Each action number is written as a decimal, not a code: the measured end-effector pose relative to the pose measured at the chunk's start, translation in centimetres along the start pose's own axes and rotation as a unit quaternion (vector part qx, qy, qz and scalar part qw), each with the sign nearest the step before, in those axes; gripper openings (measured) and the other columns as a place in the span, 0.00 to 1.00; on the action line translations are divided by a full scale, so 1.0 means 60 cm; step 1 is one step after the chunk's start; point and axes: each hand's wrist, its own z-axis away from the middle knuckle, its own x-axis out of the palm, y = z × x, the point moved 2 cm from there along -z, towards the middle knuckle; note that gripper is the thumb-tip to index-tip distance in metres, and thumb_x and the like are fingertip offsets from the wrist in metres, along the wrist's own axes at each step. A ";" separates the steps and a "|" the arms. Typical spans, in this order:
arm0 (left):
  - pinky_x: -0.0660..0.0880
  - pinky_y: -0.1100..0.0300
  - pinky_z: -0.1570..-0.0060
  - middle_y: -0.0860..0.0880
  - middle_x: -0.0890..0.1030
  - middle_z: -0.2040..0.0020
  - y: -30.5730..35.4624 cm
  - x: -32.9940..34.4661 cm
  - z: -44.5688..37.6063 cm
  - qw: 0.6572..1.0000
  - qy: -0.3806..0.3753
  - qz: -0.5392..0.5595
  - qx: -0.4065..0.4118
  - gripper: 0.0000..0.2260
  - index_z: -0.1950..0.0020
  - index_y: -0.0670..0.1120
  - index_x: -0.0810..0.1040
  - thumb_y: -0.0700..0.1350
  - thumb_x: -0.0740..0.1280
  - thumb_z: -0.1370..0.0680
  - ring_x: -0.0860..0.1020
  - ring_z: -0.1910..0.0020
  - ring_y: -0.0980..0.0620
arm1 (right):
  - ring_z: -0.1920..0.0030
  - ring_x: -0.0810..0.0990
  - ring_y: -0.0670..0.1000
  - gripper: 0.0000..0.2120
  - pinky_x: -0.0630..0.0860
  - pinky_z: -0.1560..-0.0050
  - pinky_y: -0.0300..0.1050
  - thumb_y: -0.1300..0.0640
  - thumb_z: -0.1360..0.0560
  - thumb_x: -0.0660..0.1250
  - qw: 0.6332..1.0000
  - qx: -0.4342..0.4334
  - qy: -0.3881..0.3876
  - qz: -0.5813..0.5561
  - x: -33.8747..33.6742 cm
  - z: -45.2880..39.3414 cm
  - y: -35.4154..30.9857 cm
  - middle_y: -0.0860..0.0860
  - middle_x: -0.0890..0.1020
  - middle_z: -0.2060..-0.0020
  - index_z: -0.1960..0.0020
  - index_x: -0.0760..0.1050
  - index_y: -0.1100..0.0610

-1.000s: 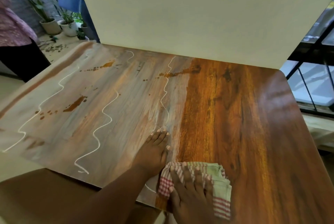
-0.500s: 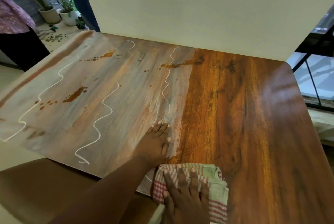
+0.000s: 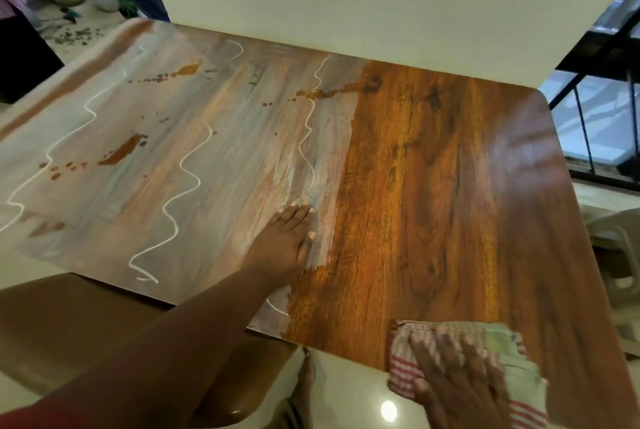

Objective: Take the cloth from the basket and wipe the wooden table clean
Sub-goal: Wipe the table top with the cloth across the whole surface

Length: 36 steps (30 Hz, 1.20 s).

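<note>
Left hand (image 3: 282, 243) lies flat, fingers straight and together, palm down on the dusty grey half of the glossy brown wooden table (image 3: 433, 186), arm stretched in from the lower left. Right hand (image 3: 453, 376) presses spread, straight fingers on the folded red-checked and pale green cloth (image 3: 512, 366) at the table's near edge, holding nothing in a curl. Motion blur smears that hand and cloth, and the frame's bottom edge cuts off the wrist.
</note>
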 end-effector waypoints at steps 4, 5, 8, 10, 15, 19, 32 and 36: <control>0.38 0.63 0.28 0.49 0.54 0.22 0.001 -0.001 0.000 1.000 -0.001 0.007 -0.001 0.23 0.22 0.45 0.54 0.50 0.51 0.16 0.49 0.23 0.53 | 0.24 0.51 0.49 0.23 0.57 0.31 0.55 0.44 0.20 0.42 0.998 0.053 -0.018 0.028 -0.009 0.036 0.112 0.44 0.53 0.23 0.25 0.55 0.41; 0.38 0.63 0.28 0.49 0.54 0.22 0.000 -0.001 0.000 1.000 -0.004 0.007 -0.002 0.23 0.22 0.45 0.54 0.50 0.51 0.16 0.48 0.23 0.53 | 0.24 0.50 0.48 0.24 0.58 0.32 0.56 0.44 0.19 0.42 0.997 0.065 -0.023 0.031 -0.010 0.044 0.134 0.44 0.53 0.23 0.24 0.54 0.41; 0.38 0.63 0.28 0.49 0.54 0.22 0.000 0.000 0.001 1.000 -0.012 0.003 -0.003 0.24 0.22 0.45 0.55 0.52 0.48 0.17 0.49 0.23 0.53 | 0.24 0.49 0.47 0.24 0.57 0.32 0.56 0.43 0.19 0.40 0.992 0.121 -0.023 0.013 -0.017 0.057 0.165 0.41 0.49 0.22 0.24 0.51 0.39; 0.39 0.62 0.28 0.48 0.55 0.22 0.002 -0.001 0.000 1.000 -0.017 0.002 -0.004 0.26 0.22 0.45 0.55 0.54 0.46 0.19 0.50 0.23 0.52 | 0.24 0.54 0.52 0.23 0.52 0.30 0.55 0.42 0.19 0.40 0.986 0.165 -0.028 -0.019 -0.019 0.057 0.154 0.38 0.46 0.23 0.24 0.47 0.36; 0.44 0.57 0.25 0.47 0.55 0.22 0.004 -0.005 0.000 0.999 -0.031 0.000 -0.008 0.28 0.22 0.44 0.55 0.55 0.45 0.20 0.50 0.23 0.50 | 0.30 0.63 0.71 0.28 0.55 0.33 0.73 0.39 0.24 0.42 0.966 0.205 -0.139 -0.079 -0.022 0.016 0.050 0.55 0.63 0.26 0.26 0.60 0.41; 0.44 0.56 0.26 0.46 0.56 0.22 0.007 -0.008 0.001 0.999 -0.033 0.007 -0.006 0.28 0.23 0.44 0.56 0.54 0.45 0.20 0.51 0.23 0.49 | 0.26 0.36 0.64 0.27 0.29 0.32 0.62 0.37 0.26 0.35 0.979 0.069 -0.163 -0.100 -0.005 -0.021 -0.089 0.49 0.40 0.25 0.27 0.42 0.33; 0.35 0.57 0.28 0.45 0.51 0.21 -0.023 -0.031 -0.009 0.998 -0.053 0.012 0.017 0.36 0.22 0.43 0.52 0.63 0.38 0.23 0.46 0.22 0.48 | 0.35 0.73 0.65 0.23 0.55 0.37 0.59 0.41 0.22 0.49 0.974 0.024 -0.226 -0.025 -0.029 -0.106 -0.227 0.51 0.76 0.34 0.32 0.72 0.40; 0.34 0.56 0.28 0.45 0.51 0.21 -0.055 -0.050 -0.023 0.998 -0.047 -0.010 0.028 0.33 0.22 0.44 0.50 0.64 0.41 0.20 0.44 0.23 0.48 | 0.42 0.79 0.64 0.28 0.58 0.39 0.61 0.41 0.21 0.41 0.970 0.051 -0.230 -0.053 -0.027 -0.142 -0.246 0.52 0.80 0.38 0.35 0.76 0.42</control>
